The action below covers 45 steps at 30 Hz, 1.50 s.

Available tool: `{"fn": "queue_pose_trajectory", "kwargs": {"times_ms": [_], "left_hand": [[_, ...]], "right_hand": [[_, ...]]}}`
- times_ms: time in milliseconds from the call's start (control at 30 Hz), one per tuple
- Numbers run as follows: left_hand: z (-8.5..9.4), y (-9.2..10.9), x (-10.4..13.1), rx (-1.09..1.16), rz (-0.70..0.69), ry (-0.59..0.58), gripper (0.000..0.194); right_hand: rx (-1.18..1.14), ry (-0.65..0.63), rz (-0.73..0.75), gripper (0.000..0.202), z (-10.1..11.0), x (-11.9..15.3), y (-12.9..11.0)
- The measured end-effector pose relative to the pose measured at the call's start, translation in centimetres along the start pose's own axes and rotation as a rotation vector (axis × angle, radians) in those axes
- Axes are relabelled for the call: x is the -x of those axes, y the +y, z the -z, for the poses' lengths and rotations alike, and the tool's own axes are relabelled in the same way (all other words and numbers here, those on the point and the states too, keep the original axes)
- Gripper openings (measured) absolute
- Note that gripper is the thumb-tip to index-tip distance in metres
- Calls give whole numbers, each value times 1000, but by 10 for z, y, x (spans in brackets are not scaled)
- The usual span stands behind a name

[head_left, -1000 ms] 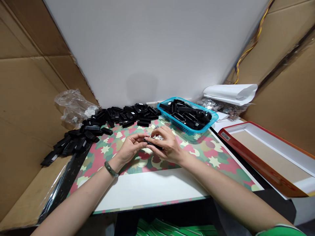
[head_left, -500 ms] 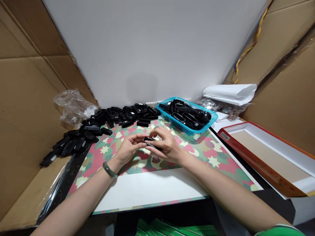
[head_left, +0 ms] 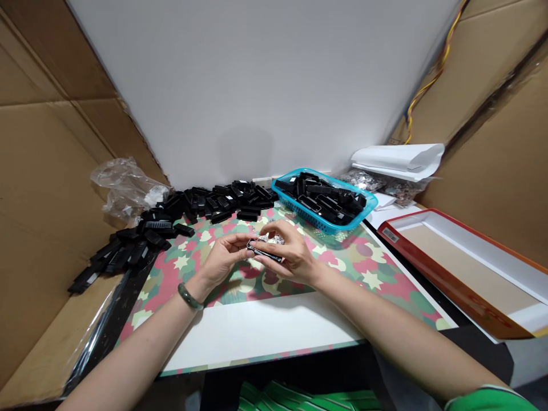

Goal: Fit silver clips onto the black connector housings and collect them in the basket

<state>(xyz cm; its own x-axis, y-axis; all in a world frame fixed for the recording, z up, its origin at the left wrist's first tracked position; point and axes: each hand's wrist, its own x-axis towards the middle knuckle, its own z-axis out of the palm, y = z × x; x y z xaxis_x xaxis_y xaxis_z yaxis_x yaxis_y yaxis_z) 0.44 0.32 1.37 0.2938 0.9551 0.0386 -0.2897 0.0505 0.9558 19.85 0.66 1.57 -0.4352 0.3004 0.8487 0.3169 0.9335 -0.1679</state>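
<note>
Between my two hands, above the patterned sheet, is a small black oblong case [head_left: 266, 255] with a bright rim along its edge. My left hand [head_left: 225, 257] pinches its left end between thumb and fingers. On its right part my right hand [head_left: 293, 254] has its thumb below and fingers over the top. Part of the case is hidden by the fingers. Small shiny pieces [head_left: 276, 240] lie on the sheet just behind my right fingers, too small to make out singly.
A blue basket [head_left: 371, 209] full of similar black cases stands at the back right. A pile of black cases [head_left: 201, 202] runs along the back and left. An open shallow box [head_left: 462, 268] lies right, near white paper [head_left: 398, 160]. Cardboard walls [head_left: 47, 171] flank the table.
The black case has turned slightly between my fingers, so its bright rim shows more. Both hands keep their hold in nearly the same place.
</note>
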Motion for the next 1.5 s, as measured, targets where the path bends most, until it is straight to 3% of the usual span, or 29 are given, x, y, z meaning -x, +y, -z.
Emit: {"fn": "queue_pose_trajectory", "kwargs": {"times_ms": [267,567,700,900,1167,1500], "left_hand": [[4,-4,-1,0,3,20,30],[7,0,-2,-68,30,-13,31],[17,6,-3,-26,104,-68,34],[25,6,-4,-37,214,-214,22],[23,1,-6,-19,183,-126,29],[19,2,-5,-61,173,-109,29]], "right_hand": [[97,-109,21,21,1,2,6],[59,-117,11,16,-2,4,11],[66,-147,3,17,-3,7,11],[90,-154,21,20,-2,7,11],[80,-132,18,20,-3,8,7],[90,-128,22,25,-7,13,9]]}}
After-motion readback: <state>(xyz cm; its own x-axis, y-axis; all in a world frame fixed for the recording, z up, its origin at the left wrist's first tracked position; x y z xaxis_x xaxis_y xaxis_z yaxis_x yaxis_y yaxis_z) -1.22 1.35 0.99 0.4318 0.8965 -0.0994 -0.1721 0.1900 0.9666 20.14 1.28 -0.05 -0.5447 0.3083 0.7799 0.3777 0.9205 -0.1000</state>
